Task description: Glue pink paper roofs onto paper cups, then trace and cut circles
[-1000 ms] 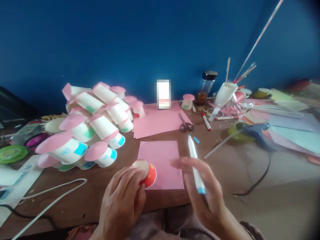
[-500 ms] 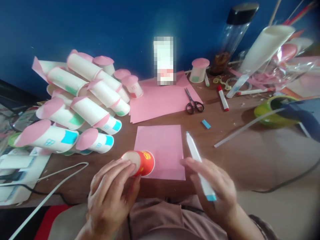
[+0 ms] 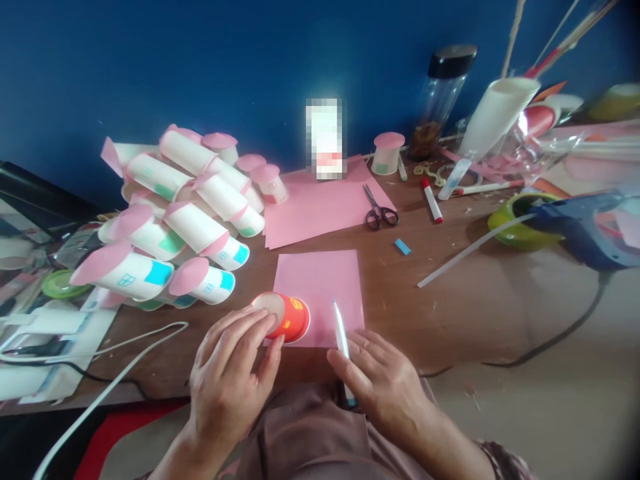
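Note:
A red paper cup (image 3: 291, 320) with yellow marks stands upside down on the lower left of a square pink sheet of paper (image 3: 320, 273). My left hand (image 3: 235, 360) is closed on it, fingers over its pale base and thumb low at its side. Over the sheet's lower right, my right hand (image 3: 380, 373) holds a white marker (image 3: 341, 330) between thumb and fingers. The marker's tip points away from me, and its blue end shows below my thumb. My right palm partly hides the sheet's lower right corner.
Decorated paper cups with pink roofs (image 3: 195, 227) are heaped at the left. Scissors (image 3: 380, 210) lie on larger pink sheets (image 3: 320, 213) at the back. A red-and-white marker (image 3: 432, 200), a blue scrap (image 3: 403, 247) and a blue glue gun (image 3: 580, 223) are to the right.
My right hand has moved left with the marker, from beside the sheet to over its lower right. The left hand stays on the cup. The view has shifted slightly.

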`<move>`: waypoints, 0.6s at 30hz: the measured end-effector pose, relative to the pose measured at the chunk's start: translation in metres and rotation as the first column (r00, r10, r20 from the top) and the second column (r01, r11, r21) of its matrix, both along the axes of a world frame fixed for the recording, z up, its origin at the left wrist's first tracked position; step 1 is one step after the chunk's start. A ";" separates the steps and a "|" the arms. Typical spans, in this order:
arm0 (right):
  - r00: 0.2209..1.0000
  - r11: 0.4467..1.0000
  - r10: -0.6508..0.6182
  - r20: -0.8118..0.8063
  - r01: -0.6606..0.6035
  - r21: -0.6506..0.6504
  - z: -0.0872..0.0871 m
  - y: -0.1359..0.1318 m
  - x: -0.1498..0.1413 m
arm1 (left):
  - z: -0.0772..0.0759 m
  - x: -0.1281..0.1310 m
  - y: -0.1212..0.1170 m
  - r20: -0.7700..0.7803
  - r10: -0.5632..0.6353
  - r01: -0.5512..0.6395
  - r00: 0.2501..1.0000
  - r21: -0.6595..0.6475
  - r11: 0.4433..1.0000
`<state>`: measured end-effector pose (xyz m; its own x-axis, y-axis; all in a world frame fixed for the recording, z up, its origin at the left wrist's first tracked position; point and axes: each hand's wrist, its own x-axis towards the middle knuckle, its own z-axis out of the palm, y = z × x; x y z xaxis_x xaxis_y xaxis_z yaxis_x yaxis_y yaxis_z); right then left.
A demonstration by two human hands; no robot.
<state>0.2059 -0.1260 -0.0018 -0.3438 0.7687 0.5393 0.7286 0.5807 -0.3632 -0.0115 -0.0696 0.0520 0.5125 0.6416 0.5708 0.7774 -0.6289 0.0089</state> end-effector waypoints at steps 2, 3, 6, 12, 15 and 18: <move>1.000 1.000 -0.009 0.011 0.009 0.015 0.000 0.000 0.000 | 0.000 0.001 0.000 0.000 0.009 -0.009 1.000 0.014 1.000; 1.000 1.000 -0.011 0.015 0.011 0.021 0.000 0.000 0.000 | 0.000 0.001 0.001 0.002 0.012 -0.012 1.000 0.021 1.000; 1.000 1.000 -0.012 0.027 0.012 0.020 0.000 -0.001 0.000 | -0.001 0.003 0.001 0.006 0.015 -0.015 1.000 0.037 0.999; 1.000 1.000 0.000 0.027 -0.001 0.013 0.000 -0.001 0.001 | -0.003 0.004 0.001 -0.005 0.039 -0.039 0.999 0.049 0.998; 1.000 1.000 0.004 0.014 -0.004 0.015 0.000 0.000 0.001 | -0.002 0.004 0.001 -0.011 0.045 -0.044 0.999 0.051 0.998; 1.000 1.000 0.000 0.013 -0.001 0.015 0.001 0.000 0.001 | -0.002 0.004 0.002 -0.012 0.042 -0.042 0.999 0.044 0.998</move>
